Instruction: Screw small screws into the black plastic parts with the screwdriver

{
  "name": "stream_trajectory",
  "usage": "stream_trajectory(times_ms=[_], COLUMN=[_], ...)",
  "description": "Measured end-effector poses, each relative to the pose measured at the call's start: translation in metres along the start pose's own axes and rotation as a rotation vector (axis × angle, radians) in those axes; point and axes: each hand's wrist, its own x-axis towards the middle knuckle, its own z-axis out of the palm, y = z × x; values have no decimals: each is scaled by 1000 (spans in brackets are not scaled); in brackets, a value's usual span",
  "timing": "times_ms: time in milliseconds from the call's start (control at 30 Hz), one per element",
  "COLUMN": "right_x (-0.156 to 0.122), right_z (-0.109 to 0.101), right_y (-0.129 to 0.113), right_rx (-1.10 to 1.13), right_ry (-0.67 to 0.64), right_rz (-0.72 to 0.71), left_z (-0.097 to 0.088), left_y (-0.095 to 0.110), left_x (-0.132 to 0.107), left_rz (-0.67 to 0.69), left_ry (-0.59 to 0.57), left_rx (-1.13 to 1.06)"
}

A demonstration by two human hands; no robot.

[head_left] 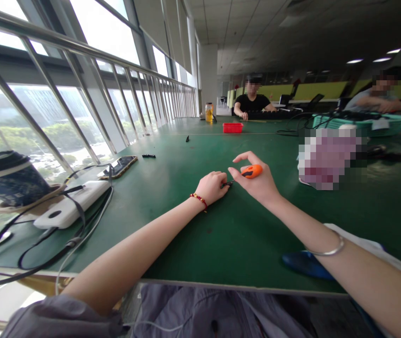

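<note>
Over the middle of the green table, my right hand [262, 183] holds a screwdriver with an orange and black handle [252, 172]. Its thumb and index finger are spread apart, while the handle lies against the palm side. The thin shaft points left and down toward a small black part [227, 184]. My left hand [212, 187] rests on the table with its fingers closed around that part, most of which is hidden. Whether the screwdriver's tip touches the part I cannot tell.
A phone [118, 167], a white power strip [73, 204] with cables and a dark cup [10, 180] are at the left. Small black pieces [149, 156] lie ahead. A red tray [233, 127], a jar [209, 112] and a teal basket [366, 124] stand farther back. Two people sit beyond.
</note>
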Motion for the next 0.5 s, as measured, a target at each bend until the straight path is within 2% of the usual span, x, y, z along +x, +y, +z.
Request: stream_trajectory(times_ms=[233, 367, 500], right_x=[1, 1, 1], right_z=[2, 1, -1], right_y=[5, 5, 1], right_rx=[61, 5, 13], right_ry=[38, 72, 24], right_rz=[-27, -67, -42], left_z=[1, 1, 0], left_y=[0, 0, 1], left_x=[0, 0, 0], left_rz=[7, -20, -24], left_ry=[2, 2, -9], left_rx=[18, 19, 20])
